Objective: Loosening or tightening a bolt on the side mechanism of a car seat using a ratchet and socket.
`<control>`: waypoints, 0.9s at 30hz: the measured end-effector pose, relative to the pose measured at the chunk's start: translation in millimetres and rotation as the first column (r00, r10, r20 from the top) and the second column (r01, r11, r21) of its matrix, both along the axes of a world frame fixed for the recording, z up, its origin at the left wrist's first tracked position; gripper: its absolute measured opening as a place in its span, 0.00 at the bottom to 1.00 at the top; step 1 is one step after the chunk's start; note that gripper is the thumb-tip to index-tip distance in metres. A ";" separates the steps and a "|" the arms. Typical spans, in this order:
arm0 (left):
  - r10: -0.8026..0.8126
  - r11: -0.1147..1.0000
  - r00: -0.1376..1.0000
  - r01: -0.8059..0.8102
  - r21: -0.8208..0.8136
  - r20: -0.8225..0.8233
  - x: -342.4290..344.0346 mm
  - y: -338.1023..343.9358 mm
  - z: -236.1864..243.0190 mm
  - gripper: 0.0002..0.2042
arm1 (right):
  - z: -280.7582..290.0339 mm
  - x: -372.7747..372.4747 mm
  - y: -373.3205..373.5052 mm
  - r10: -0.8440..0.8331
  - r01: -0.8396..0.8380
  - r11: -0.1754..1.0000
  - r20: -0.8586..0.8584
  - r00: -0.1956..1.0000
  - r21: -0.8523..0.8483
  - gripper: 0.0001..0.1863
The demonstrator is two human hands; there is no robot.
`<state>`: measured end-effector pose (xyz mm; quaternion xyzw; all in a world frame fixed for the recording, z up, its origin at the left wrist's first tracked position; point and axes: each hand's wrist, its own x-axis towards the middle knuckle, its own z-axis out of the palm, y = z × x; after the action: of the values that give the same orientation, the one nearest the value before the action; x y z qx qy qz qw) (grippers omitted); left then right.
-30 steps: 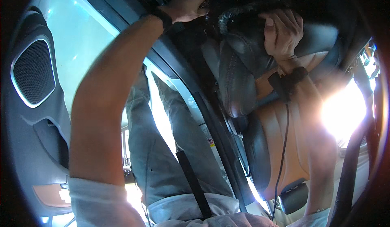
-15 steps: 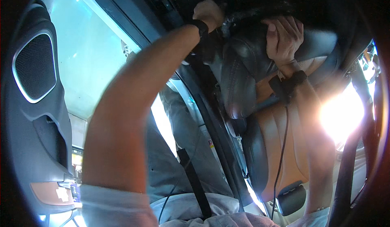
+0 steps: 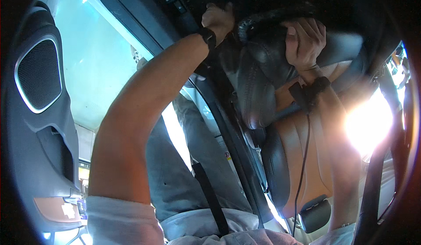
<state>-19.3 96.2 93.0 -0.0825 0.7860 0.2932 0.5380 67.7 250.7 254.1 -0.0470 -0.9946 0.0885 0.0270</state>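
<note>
My left hand [image 3: 218, 19] is held up in deep shadow beside the door sill, with fingers apart and nothing visible in them. Below and right of it runs the rough, frayed-looking edge of a dark piece [image 3: 246, 26]; its kind is too dark to make out. My right hand [image 3: 305, 43] is over the black and tan leather car seat [image 3: 256, 87], fingers curled around something dark hidden in shadow. A black band [image 3: 207, 38] circles my left wrist. Another black band [image 3: 322, 85] on my right wrist carries a small box with a thin cable [image 3: 301, 175].
An open car door with a speaker grille [image 3: 39, 74] stands on the left. The dark door sill [image 3: 219, 113] slants between my legs and the seat. A black strap [image 3: 209, 197] hangs over my trousers. Strong light glares at the right.
My left hand has drawn back a little to the left, its fingers opening, and the frayed dark edge shows more beside it. My right hand has barely moved.
</note>
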 end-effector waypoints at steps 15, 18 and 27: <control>-0.188 0.956 0.940 0.241 0.165 -0.285 4.8 -3.6 21.6 0.24 | 8.9 -0.2 5.7 0.004 -0.004 0.999 0.007 1.000 0.041 0.10; -0.151 0.960 0.935 0.216 0.176 -0.322 4.2 -11.7 17.7 0.24 | -4.1 -3.5 -4.2 0.006 -0.006 1.000 -0.039 0.999 -0.013 0.10; -0.621 0.489 0.632 0.775 0.400 -0.464 -48.9 -28.6 -0.3 0.28 | -2.1 0.5 3.5 0.010 -0.010 0.999 -0.019 1.000 0.033 0.10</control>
<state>-68.2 67.6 92.7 0.4487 0.6871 0.2740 0.5015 68.2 254.2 252.1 -0.0406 -0.9958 0.0729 0.0370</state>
